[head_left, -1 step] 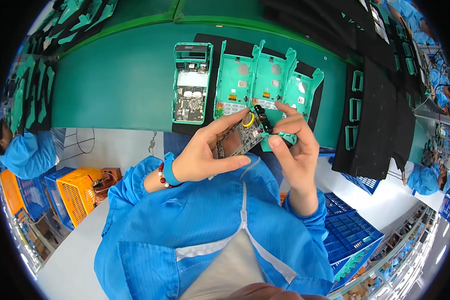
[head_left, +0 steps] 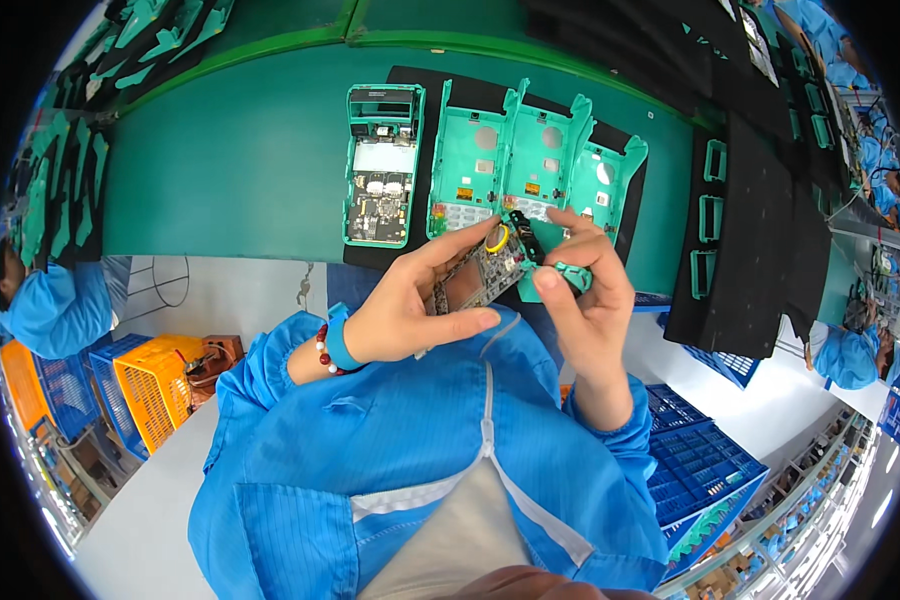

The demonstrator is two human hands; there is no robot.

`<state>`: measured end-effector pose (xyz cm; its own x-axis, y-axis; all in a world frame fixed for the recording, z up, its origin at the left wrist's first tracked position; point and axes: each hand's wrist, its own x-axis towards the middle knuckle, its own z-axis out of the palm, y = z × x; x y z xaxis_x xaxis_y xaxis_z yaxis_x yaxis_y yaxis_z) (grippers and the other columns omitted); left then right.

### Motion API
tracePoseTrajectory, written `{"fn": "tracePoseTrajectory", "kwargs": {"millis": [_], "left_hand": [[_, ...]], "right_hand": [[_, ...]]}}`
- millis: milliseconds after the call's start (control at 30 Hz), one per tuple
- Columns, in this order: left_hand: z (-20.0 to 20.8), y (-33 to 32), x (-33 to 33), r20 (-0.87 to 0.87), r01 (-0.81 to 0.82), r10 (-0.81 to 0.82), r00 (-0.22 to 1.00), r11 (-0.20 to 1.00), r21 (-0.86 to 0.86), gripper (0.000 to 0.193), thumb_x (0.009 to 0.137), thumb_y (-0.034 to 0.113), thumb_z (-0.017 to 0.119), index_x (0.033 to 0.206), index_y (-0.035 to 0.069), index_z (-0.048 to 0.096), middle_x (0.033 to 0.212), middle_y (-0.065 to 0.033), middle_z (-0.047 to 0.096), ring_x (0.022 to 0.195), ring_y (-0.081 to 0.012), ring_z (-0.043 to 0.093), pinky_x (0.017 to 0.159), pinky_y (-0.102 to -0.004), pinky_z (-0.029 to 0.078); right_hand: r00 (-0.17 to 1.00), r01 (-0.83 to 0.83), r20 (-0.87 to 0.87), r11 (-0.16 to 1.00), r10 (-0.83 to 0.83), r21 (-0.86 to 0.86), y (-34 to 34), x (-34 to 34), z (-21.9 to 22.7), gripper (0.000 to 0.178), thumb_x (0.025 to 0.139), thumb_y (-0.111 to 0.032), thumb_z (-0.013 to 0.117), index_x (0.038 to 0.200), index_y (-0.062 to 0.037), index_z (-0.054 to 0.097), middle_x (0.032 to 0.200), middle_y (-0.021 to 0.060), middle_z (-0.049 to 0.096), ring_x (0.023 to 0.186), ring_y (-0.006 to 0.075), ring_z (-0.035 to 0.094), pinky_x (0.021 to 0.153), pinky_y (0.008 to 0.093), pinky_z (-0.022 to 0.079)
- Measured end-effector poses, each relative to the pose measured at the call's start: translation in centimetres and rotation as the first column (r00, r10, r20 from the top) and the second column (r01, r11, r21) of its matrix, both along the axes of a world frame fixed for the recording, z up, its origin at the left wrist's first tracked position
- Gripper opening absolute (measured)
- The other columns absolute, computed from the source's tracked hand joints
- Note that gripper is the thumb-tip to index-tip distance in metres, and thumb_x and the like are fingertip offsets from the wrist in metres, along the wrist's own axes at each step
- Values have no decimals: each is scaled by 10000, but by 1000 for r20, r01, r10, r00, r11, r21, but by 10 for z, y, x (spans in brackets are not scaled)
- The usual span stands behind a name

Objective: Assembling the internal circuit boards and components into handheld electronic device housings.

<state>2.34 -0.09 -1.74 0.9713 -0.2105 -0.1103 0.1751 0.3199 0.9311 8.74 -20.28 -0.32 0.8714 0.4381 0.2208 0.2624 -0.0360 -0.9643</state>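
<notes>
My left hand (head_left: 402, 305) grips a circuit board (head_left: 466, 288) by its sides, tilted over the table's near edge. A yellow ring-shaped part (head_left: 497, 238) and a black component (head_left: 523, 232) sit at the board's far end. Pinched in my right hand (head_left: 595, 305) is a small green plastic piece (head_left: 571, 275), right beside that end; whether it touches the board I cannot tell. Beyond my hands stand three open green device shells (head_left: 473, 150) with keypads. Left of them lies another green shell (head_left: 380, 165), fitted with boards and a white panel.
The shells rest on a black mat (head_left: 432, 85) on the green table (head_left: 220, 160). Small green frames (head_left: 711, 220) lie on black cloth at the right. Blue crates (head_left: 705, 470) stand low right, orange crates (head_left: 155, 390) low left. Other people (head_left: 55, 310) sit at both sides.
My right hand has shifted very slightly left with the green piece. The left hand and the board have hardly moved.
</notes>
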Motion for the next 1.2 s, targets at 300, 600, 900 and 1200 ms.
{"fn": "tracePoseTrajectory", "kwargs": {"millis": [300,600,900,1200], "left_hand": [[-3,0,0,-86,71,-79,993,993,-91,807,871,70,774,1539,-1,326,983,29,509,792,-47,409,686,-210,381],[-8,-1,4,-42,94,-103,994,978,-185,611,906,54,725,1430,-39,426,1204,-87,642,1080,-104,614,894,-244,499],[-7,3,10,-226,-77,29,974,975,-207,307,899,-28,703,1188,-50,604,1102,-110,703,1024,-129,675,874,-254,553],[-5,-9,8,-108,-177,169,980,982,-65,268,882,-30,709,1140,-40,638,1052,-82,702,1001,-117,661,838,-248,539]], "right_hand": [[993,38,-112,996,-29,78,1,-3,10,66,917,-86,624,932,-22,621,901,80,611,1291,342,488,1026,427,384],[999,-5,36,998,3,60,-24,-1,-14,130,792,-43,689,910,-45,634,863,63,629,1261,348,495,1061,478,349],[986,87,150,986,-65,-144,-25,-4,-7,170,790,-141,675,917,-39,629,1045,122,656,1340,415,423,1117,545,289],[947,258,275,898,-163,-355,-2,-13,4,334,758,-91,767,1079,-55,680,1281,158,582,1399,429,371,1130,532,312]]}}
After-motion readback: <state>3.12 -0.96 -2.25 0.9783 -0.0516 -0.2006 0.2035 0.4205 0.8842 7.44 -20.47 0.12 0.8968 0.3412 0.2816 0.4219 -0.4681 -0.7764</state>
